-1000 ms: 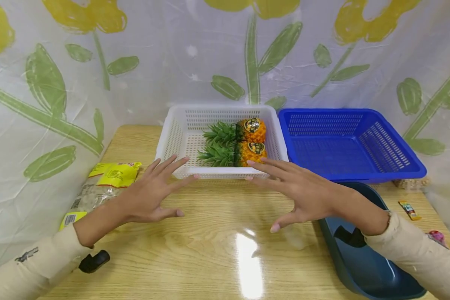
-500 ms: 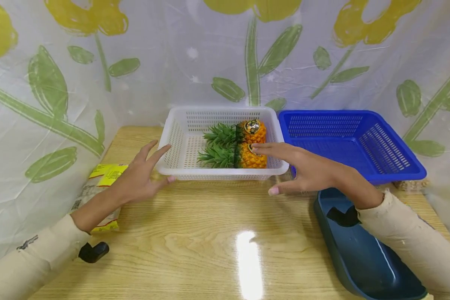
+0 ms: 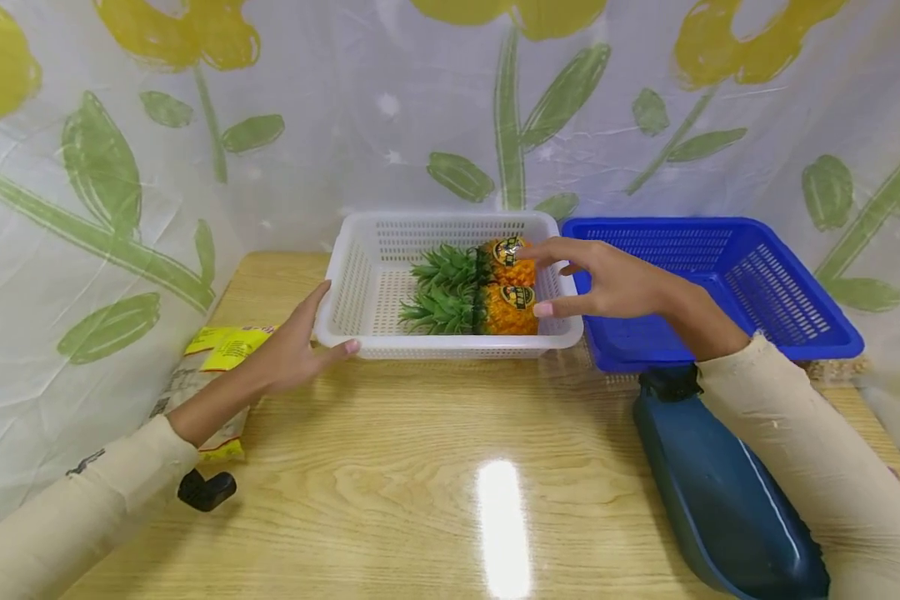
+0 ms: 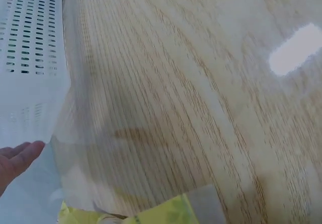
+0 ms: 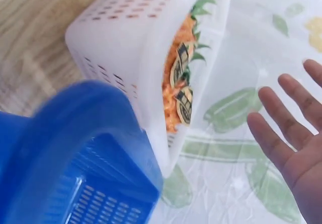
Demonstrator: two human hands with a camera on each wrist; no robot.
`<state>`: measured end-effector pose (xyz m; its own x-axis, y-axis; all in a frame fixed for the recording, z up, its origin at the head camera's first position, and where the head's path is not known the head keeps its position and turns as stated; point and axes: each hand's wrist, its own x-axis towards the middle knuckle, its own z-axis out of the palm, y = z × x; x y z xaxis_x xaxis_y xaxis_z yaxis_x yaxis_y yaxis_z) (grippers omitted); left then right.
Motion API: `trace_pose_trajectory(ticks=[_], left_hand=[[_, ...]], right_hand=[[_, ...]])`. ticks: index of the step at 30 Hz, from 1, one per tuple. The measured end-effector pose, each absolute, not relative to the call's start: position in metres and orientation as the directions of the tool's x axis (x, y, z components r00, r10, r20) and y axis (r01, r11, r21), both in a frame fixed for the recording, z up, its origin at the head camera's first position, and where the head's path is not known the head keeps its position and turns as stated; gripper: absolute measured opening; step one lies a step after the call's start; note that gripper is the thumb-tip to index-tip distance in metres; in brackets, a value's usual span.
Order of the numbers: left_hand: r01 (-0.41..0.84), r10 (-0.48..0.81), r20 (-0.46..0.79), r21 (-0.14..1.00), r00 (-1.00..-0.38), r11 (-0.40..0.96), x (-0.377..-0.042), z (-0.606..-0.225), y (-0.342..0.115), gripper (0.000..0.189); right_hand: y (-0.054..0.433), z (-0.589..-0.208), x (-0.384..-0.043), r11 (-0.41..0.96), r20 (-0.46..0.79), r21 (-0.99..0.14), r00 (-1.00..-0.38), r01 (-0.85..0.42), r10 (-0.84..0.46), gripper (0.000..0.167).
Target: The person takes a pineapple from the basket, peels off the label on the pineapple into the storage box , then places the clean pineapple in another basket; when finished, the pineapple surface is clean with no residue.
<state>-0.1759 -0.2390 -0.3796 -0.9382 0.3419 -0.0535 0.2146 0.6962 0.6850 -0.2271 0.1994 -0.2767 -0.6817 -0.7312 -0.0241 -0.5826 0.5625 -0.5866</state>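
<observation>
Two pineapples with green crowns lie side by side in the white plastic basket (image 3: 450, 343), crowns to the left. The far pineapple (image 3: 517, 268) and the near pineapple (image 3: 508, 317) are orange, with dark round labels. At the basket's front left corner is my left hand (image 3: 288, 354), its thumb at the front rim and fingers along the left side. In the left wrist view, straight fingertips (image 4: 31, 152) show right at the basket's corner. My right hand (image 3: 611, 279) reaches over the right rim, near the pineapples. The right wrist view shows its fingers spread, holding nothing.
A blue plastic basket (image 3: 720, 362) stands right beside the white one, partly behind my right arm. In front of it sits a dark teal basin (image 3: 727, 500). A yellow and clear package (image 3: 228, 350) lies at left, and a flowered curtain (image 3: 307, 125) hangs behind.
My left hand has moved from in front of the white basket to its left corner. My right hand has moved up and rightward, from the front rim to the right rim.
</observation>
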Motion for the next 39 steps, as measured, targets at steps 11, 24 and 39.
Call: trace_pose_trajectory(ticks=[11, 24, 39], left_hand=[[0.231, 0.424, 0.016, 0.856, -0.905, 0.462, -0.191, -0.389, -0.235, 0.106], [0.181, 0.437, 0.03, 0.934, -0.899, 0.308, -0.194, -0.39, -0.237, 0.106], [0.093, 0.407, -0.046, 0.944, -0.912, 0.315, -0.191, -0.388, -0.239, 0.108]], right_hand=[[0.194, -0.274, -0.26, 0.622, -0.102, -0.599, -0.723, -0.503, -0.683, 0.065], [0.179, -0.275, -0.301, 0.641, -0.184, -0.626, -0.714, -0.445, -0.676, 0.066], [0.164, -0.287, -0.34, 0.732, -0.315, -0.594, -0.74, -0.334, -0.594, 0.076]])
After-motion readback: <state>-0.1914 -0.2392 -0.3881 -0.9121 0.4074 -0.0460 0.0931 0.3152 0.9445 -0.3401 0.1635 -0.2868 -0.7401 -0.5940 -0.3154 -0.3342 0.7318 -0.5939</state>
